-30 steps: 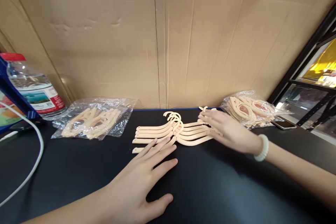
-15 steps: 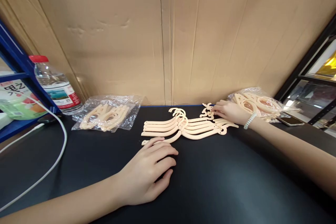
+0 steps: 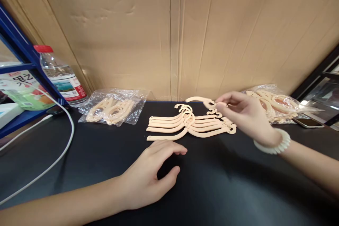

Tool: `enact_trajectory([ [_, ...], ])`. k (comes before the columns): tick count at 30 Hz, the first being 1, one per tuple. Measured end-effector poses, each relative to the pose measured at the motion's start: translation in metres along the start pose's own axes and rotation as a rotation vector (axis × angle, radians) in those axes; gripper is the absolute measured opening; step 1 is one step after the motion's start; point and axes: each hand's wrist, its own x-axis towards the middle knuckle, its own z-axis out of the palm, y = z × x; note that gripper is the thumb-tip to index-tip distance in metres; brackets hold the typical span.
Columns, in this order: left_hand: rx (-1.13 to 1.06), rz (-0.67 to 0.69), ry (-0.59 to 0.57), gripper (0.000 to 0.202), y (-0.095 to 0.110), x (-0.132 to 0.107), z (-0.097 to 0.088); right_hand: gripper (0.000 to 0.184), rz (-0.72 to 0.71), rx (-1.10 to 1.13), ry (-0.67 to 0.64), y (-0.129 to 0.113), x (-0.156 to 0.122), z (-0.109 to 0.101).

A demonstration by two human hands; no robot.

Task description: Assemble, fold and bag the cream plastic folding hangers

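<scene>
A stack of several cream plastic hangers point(image 3: 182, 124) lies on the black table point(image 3: 227, 183), hooks up at the middle. My right hand point(image 3: 245, 113), with a white bead bracelet at the wrist, is raised just above the stack's right end and pinches one cream hanger piece point(image 3: 199, 100) that points left. My left hand point(image 3: 153, 174) rests on the table just in front of the stack, fingers loosely curled, holding nothing and touching no hanger.
A clear bag of hangers point(image 3: 112, 110) lies at the back left, another bag point(image 3: 278, 103) at the back right with a phone point(image 3: 308, 123) beside it. A water bottle point(image 3: 61, 77), blue shelf point(image 3: 18, 67) and white cable point(image 3: 57, 152) are on the left. A cardboard wall point(image 3: 169, 31) stands behind.
My right hand has lifted off the table with one hanger piece pinched in its fingers. My left hand drew back a little from the stack and curled.
</scene>
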Motion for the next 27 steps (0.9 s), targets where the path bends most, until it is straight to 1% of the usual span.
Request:
enact_trajectory([
  [2,-0.13,-0.169,0.008,0.037,0.003,0.0,0.004,0.015,0.068,0.191,-0.131,-0.019,-0.02,0.017],
  [4,-0.349,-0.295,0.014,0.035,0.004,0.002,0.007,0.009,0.131,0.328,-0.304,-0.032,-0.039,0.031],
  [6,-0.591,-0.387,0.006,0.031,0.005,0.005,0.009,0.006,0.141,0.367,-0.428,-0.041,-0.053,0.04],
  [8,-0.74,-0.434,0.0,0.027,0.007,0.008,0.01,0.006,0.107,0.363,-0.481,-0.047,-0.061,0.044],
  [11,-0.777,-0.454,0.032,0.022,0.008,0.009,0.008,0.006,0.033,0.307,-0.487,-0.048,-0.062,0.042],
  [13,-0.765,-0.451,0.054,0.027,0.008,0.008,0.004,0.006,-0.025,0.2,-0.435,-0.04,-0.056,0.037],
  [16,-0.767,-0.449,0.099,0.031,0.004,0.006,-0.002,0.007,-0.17,-0.084,-0.289,-0.015,-0.045,0.031],
  [17,-0.763,-0.452,0.125,0.031,0.003,0.005,-0.004,0.007,-0.217,-0.191,-0.269,-0.006,-0.042,0.029],
  [19,-0.724,-0.468,0.182,0.031,0.0,0.005,-0.007,0.005,-0.273,-0.361,-0.294,0.009,-0.039,0.029],
  [22,-0.655,-0.497,0.24,0.028,-0.005,0.005,-0.009,0.009,-0.27,-0.461,-0.371,0.02,-0.038,0.033],
  [24,-0.657,-0.523,0.277,0.025,-0.008,0.005,-0.009,0.012,-0.245,-0.449,-0.39,0.02,-0.039,0.034],
  [27,-0.691,-0.554,0.339,0.022,-0.012,0.006,-0.011,0.014,-0.211,-0.396,-0.381,0.015,-0.039,0.033],
])
